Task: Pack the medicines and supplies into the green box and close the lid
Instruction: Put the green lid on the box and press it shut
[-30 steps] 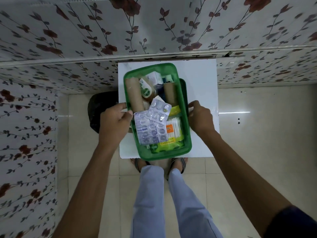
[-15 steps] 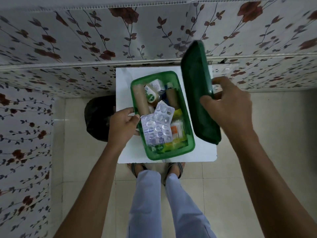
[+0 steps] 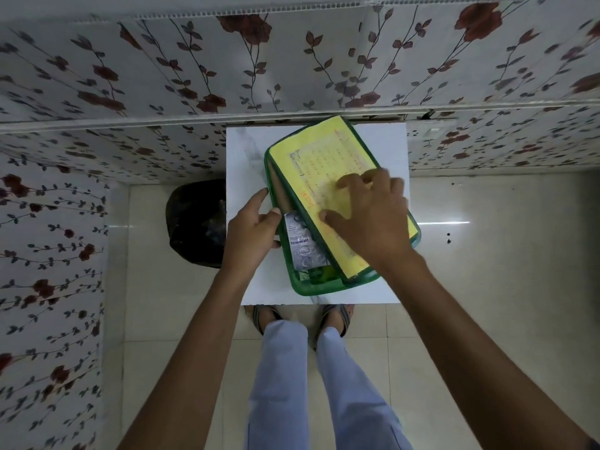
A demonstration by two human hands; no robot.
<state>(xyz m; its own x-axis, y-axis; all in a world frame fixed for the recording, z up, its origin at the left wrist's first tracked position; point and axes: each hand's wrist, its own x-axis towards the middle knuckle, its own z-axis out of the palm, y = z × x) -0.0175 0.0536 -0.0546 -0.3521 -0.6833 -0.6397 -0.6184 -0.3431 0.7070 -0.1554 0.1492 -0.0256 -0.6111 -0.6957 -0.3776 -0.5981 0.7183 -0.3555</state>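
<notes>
The green box (image 3: 319, 286) stands on a small white table (image 3: 246, 164). Its green lid (image 3: 311, 151), with a yellow paper label on top, lies tilted over the box and covers the right and far part. My right hand (image 3: 370, 216) rests flat on the lid, fingers spread. My left hand (image 3: 251, 228) holds the box's left rim. A silver blister strip (image 3: 302, 245) and green packets show in the uncovered left front strip. The other contents are hidden under the lid.
A black bin (image 3: 194, 222) stands on the floor left of the table. A flowered wall runs behind and to the left. My legs and sandalled feet (image 3: 302, 316) are at the table's front edge. Tiled floor lies to the right.
My right hand has swung the lid from upright at the box's right side down onto the box, label up. My left hand stays at the left rim.
</notes>
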